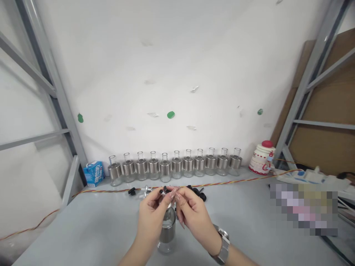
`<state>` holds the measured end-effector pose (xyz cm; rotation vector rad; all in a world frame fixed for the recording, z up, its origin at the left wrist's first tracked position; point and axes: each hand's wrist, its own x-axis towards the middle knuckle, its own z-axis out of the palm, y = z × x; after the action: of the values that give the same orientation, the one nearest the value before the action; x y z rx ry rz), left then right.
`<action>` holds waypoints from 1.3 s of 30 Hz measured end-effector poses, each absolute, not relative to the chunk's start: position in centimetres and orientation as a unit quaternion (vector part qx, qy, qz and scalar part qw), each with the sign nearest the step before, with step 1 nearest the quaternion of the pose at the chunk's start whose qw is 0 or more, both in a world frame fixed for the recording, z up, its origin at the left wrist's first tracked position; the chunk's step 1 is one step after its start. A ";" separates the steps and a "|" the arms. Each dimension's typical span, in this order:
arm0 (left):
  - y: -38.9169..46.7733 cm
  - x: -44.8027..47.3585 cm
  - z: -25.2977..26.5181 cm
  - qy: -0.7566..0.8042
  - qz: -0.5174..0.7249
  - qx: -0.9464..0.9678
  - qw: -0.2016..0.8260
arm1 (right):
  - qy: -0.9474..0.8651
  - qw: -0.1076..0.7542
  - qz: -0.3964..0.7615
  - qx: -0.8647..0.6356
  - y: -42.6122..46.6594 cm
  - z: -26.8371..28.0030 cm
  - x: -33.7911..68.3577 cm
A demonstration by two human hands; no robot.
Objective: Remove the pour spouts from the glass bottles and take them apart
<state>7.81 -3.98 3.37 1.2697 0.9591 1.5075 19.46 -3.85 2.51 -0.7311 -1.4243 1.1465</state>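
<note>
A glass bottle with a metal sleeve [168, 232] stands upright on the grey table, below and between my hands. My left hand [154, 208] is closed in a pinch around a small black-and-silver piece [163, 192] above the bottle's mouth. Close beside it, its fingertips meeting the left ones, my right hand [191, 210] is also pinched; whatever lies between its fingers is hidden. Behind my hands lie loose black parts [202, 194], a black cap-like piece [132, 191] and clear or silvery parts [146, 190]. My fingers partly cover the bottle's neck.
Along the wall stands a row of several similar sleeved glass bottles [165, 168]. A blue carton [93, 173] is at the left, a white jar with a red top [261, 159] at the right. A twisted red-yellow wire [222, 183] crosses the table; power strips [313, 179] sit far right.
</note>
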 end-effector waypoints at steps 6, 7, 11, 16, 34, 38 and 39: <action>-3.8 7.6 3.8 0.370 0.620 0.499 0.480 | -0.694 0.503 0.360 -0.368 -3.2 3.7 21.1; -3.8 7.6 3.9 0.372 0.615 0.505 0.477 | -0.693 0.511 0.341 -0.377 -3.0 4.2 21.3; -4.0 7.6 4.4 0.374 0.582 0.554 0.462 | -0.684 0.513 0.363 -0.372 -2.6 6.8 21.6; -4.0 7.2 4.7 0.351 0.534 0.618 0.459 | -0.729 0.368 0.474 -0.328 -1.4 9.0 21.7; -4.3 6.9 4.9 0.380 0.543 0.566 0.489 | -0.685 0.411 0.578 -0.167 0.7 11.0 23.3; -4.3 6.6 5.2 0.316 0.508 0.559 0.575 | -0.691 0.375 0.601 -0.141 0.7 10.5 23.1; -4.3 6.5 5.2 0.314 0.510 0.566 0.567 | -0.693 0.370 0.604 -0.135 0.7 10.3 23.0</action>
<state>6.53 -4.33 5.20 1.3295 0.7381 1.1986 23.04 0.71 10.35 -0.3452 -1.7770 1.5499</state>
